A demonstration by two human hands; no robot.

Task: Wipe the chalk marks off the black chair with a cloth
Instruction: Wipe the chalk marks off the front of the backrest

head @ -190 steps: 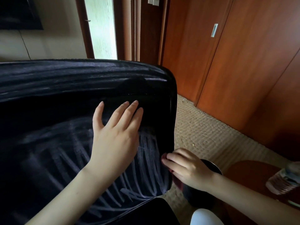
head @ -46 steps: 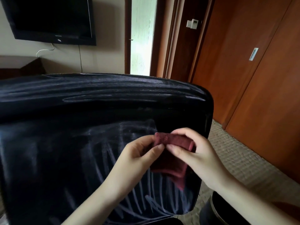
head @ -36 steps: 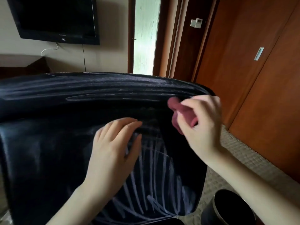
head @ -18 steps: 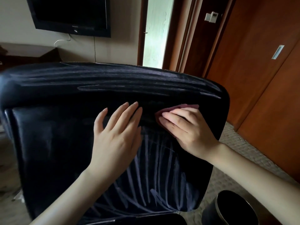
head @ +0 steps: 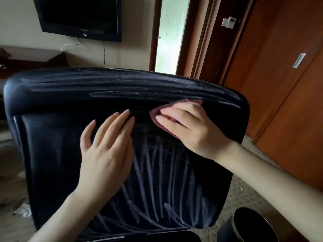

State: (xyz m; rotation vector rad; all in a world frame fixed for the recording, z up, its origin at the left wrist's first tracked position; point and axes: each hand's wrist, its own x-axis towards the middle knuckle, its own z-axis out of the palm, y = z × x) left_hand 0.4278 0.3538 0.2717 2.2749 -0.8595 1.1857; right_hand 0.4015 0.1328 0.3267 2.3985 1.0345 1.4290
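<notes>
Up and outward goes the right hand (head: 190,126) since half a second ago, carrying the cloth (head: 163,117) from just under the headrest seam onto the seam itself, closer to the chair's rounded top right corner; the left hand (head: 106,145) has barely budged. Nearest us, the lower backrest of the black chair (head: 52,154), smooth glossy leather with a padded panel set inside a curved frame. Long pale chalk marks (head: 157,180) fan across its lower right half, thick strokes running right down to the bottom edge. Left hand lies flat on the panel, fingers spread and slightly fanned, holding nothing. Beside it, the right hand presses down with fingers together, pinning the dusty-red cloth against the leather (soft, folded, only its edges peeking out at the fingertips and above the knuckles). Above them, the bulging headrest carries fainter horizontal chalk streaks (head: 139,88) across nearly its whole width. Off the chair's right edge there is open woven carpet (head: 253,194), with a round dark bin (head: 251,226) at the lower right. Further back, reddish wood panels (head: 279,84) on the right, a bright narrow doorway (head: 171,35), and a wall-mounted television (head: 78,16).
</notes>
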